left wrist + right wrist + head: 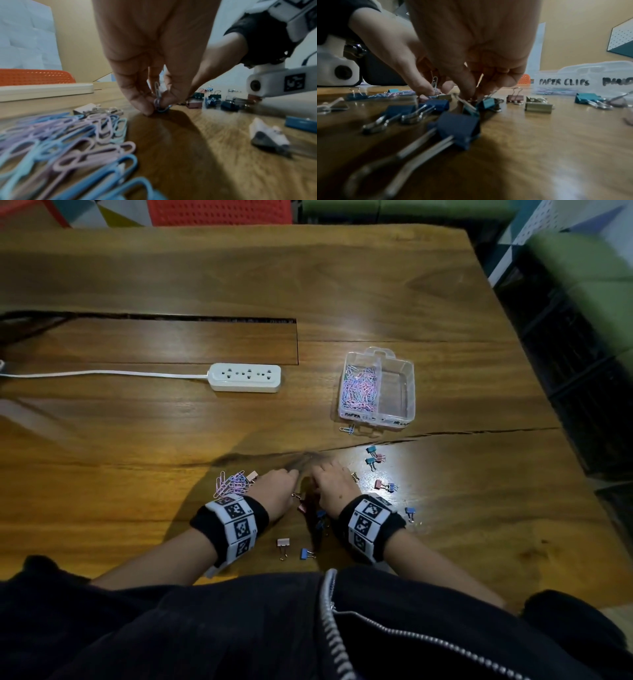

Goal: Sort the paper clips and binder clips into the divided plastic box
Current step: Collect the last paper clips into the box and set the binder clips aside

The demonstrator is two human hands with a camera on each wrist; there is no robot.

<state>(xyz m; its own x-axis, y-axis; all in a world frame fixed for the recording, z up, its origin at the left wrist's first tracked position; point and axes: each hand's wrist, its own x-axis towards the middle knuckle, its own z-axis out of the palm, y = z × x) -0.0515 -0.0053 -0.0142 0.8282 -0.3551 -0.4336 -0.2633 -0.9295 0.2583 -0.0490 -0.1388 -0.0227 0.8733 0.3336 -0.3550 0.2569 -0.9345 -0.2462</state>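
The left hand (145, 67) pinches a few paper clips (158, 100) low on the counter (376, 285). The right hand (471, 60) has its fingers curled among binder clips (453, 127); I cannot tell if it grasps one. The pinch is thin, so clips may slip before the divided plastic box (409, 392), or fall into the wrong half.

A wooden table (342, 285) carries it all. Just left of the left hand (274, 491), which pinches a few paper clips (157, 97) against the wood, lies a pastel heap of paper clips (231, 482). Binder clips (375, 458) are scattered right of and behind the right hand (334, 486), whose fingertips are down among them. Ahead of that hand stands the divided plastic box (409, 385); a white power strip (245, 376) lies well ahead of the left.
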